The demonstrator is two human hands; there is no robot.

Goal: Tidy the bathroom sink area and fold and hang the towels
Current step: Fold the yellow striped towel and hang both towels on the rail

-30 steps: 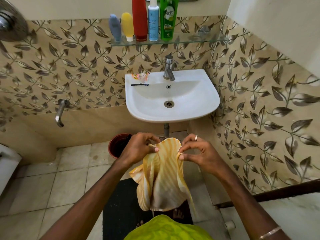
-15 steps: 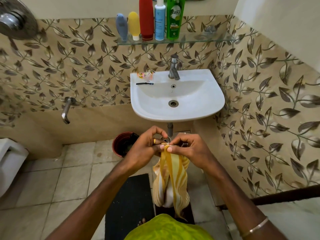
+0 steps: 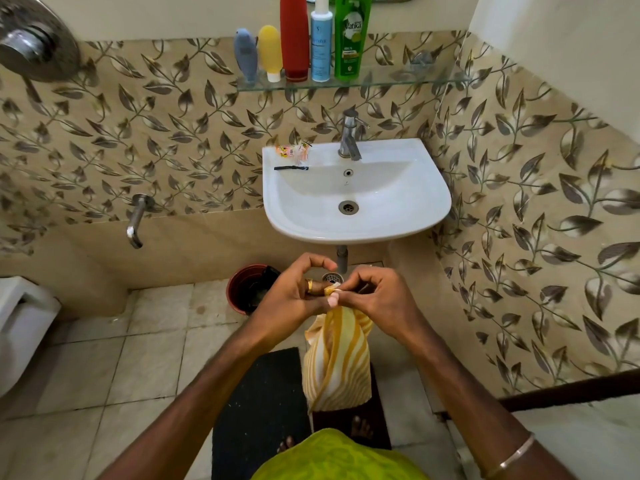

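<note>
A person's left hand point(image 3: 294, 296) and right hand point(image 3: 377, 299) pinch a yellow-and-white striped towel point(image 3: 337, 362) together below a white ceramic sink point(image 3: 353, 195); a green bottle point(image 3: 352, 36) reads "Vatika".

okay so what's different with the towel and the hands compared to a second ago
The left hand and right hand came together, closing the yellow striped towel from spread open into a narrow hanging fold. Both still pinch its top edge. The sink and the shelf bottles stayed put.
</note>
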